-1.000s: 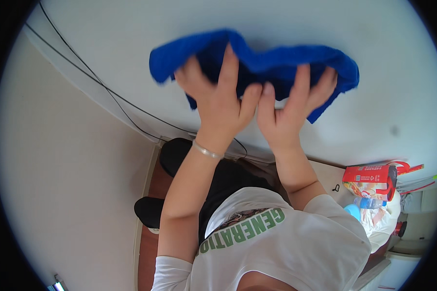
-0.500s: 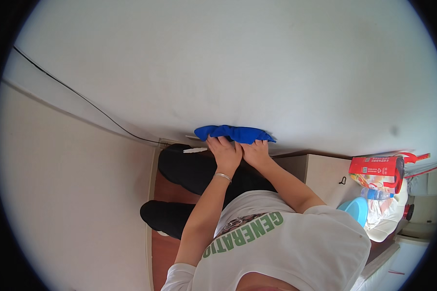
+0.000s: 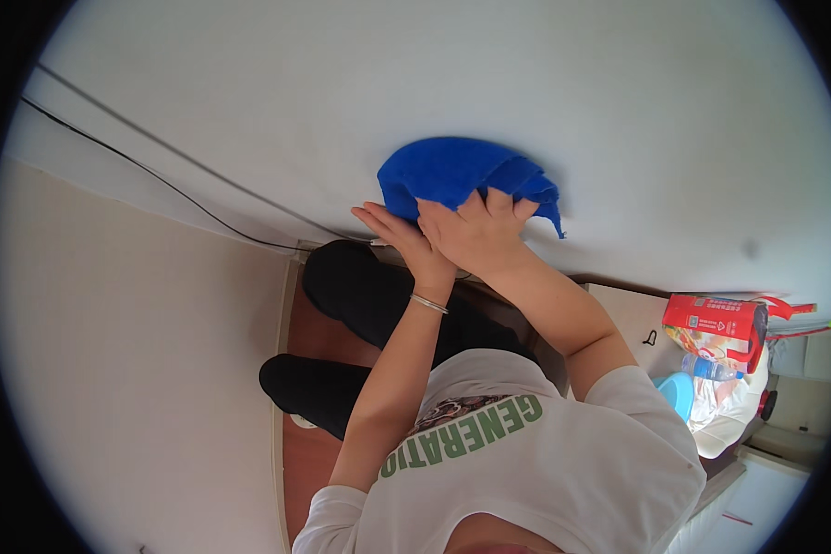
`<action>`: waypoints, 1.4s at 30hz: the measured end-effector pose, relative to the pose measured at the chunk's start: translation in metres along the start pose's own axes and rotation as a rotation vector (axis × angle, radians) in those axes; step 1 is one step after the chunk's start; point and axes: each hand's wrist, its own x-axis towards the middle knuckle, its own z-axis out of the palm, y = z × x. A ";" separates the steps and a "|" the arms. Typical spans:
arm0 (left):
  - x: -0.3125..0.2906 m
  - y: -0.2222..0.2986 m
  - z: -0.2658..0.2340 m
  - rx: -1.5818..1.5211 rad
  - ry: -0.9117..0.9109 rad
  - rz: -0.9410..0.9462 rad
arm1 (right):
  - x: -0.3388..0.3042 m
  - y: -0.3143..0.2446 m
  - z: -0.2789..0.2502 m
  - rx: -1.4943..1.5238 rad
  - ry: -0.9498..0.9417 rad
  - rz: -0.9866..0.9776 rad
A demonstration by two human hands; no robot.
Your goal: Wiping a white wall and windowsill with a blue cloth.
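A blue cloth [image 3: 452, 171] is bunched against the white wall in front of me, its ragged edge hanging at the right. My right hand [image 3: 480, 233] presses it to the wall with bent fingers; their tips are partly lost in the folds. Just left of it, my left hand [image 3: 415, 247] stretches its fingers out below the cloth's lower left edge. The two hands touch or overlap near the thumbs. A bracelet [image 3: 429, 304] circles my left wrist.
A grey cable [image 3: 203, 168] and a thin black cable [image 3: 157, 187] run down at the left. To the right, a pale cabinet [image 3: 623, 319] stands near a red bag [image 3: 716, 319], a plastic bottle [image 3: 711, 368] and a light blue basin [image 3: 679, 395]. Wall surfaces border the left.
The cloth has moved up the wall and spread wider, with my right hand following. My left hand has come off the cloth, fingers extended. A grey cable now shows at the left.
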 end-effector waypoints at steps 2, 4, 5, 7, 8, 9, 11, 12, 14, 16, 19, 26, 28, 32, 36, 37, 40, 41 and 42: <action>-0.013 -0.008 0.005 0.014 -0.047 0.010 | -0.044 -0.002 0.016 -0.020 -0.114 -0.141; -0.032 -0.026 0.007 -0.316 0.059 -0.304 | -0.078 -0.006 0.020 0.014 -0.205 -0.220; -0.041 -0.039 0.002 -0.312 0.071 -0.309 | -0.082 -0.007 0.017 0.376 -0.785 0.005; -0.053 -0.057 -0.006 0.049 0.054 -0.578 | -0.139 0.000 0.029 0.724 -1.358 0.251; -0.050 -0.052 -0.006 -0.076 0.103 -0.710 | -0.189 0.001 0.050 0.627 -1.040 0.084; -0.050 -0.047 0.005 -0.112 0.065 -0.720 | -0.240 -0.001 0.068 0.488 -0.745 -0.078; -0.050 -0.062 -0.016 -0.055 -0.042 -0.774 | -0.180 -0.032 0.069 0.533 -1.129 -0.081; -0.051 -0.067 -0.015 -0.057 -0.044 -0.778 | -0.166 -0.043 0.076 0.697 -1.097 -0.026; -0.049 -0.081 -0.003 -1.049 0.132 -0.916 | -0.161 -0.065 0.102 0.799 -0.964 -0.002; -0.043 -0.106 -0.001 -1.243 0.130 -0.958 | -0.157 -0.086 0.120 0.739 -0.882 -0.027; -0.020 -0.125 -0.018 -1.408 0.089 -1.102 | -0.104 -0.099 0.107 1.314 -1.069 0.695; -0.062 -0.102 0.052 -1.378 -0.217 -1.509 | -0.240 -0.020 0.085 0.731 -0.998 0.203; -0.093 -0.114 0.065 -1.397 -0.273 -1.494 | -0.229 -0.005 0.061 0.772 -1.068 0.170; -0.093 -0.051 0.077 -1.411 -0.338 -1.273 | -0.221 0.047 0.006 0.427 -1.037 0.043; -0.077 0.055 0.059 -0.514 -0.361 -0.482 | -0.181 0.086 -0.039 -0.092 -0.334 0.045; -0.064 0.086 0.044 -0.406 -0.363 -0.379 | -0.149 0.091 -0.054 -0.122 -0.281 0.163; -0.012 0.152 0.003 -0.159 -0.335 0.173 | -0.072 0.112 -0.076 -0.247 -0.070 0.371; 0.008 0.165 -0.009 -0.021 -0.365 0.365 | -0.048 0.119 -0.081 -0.234 0.072 0.444; 0.025 0.176 -0.014 0.055 -0.277 0.483 | -0.022 0.126 -0.089 -0.243 0.117 0.493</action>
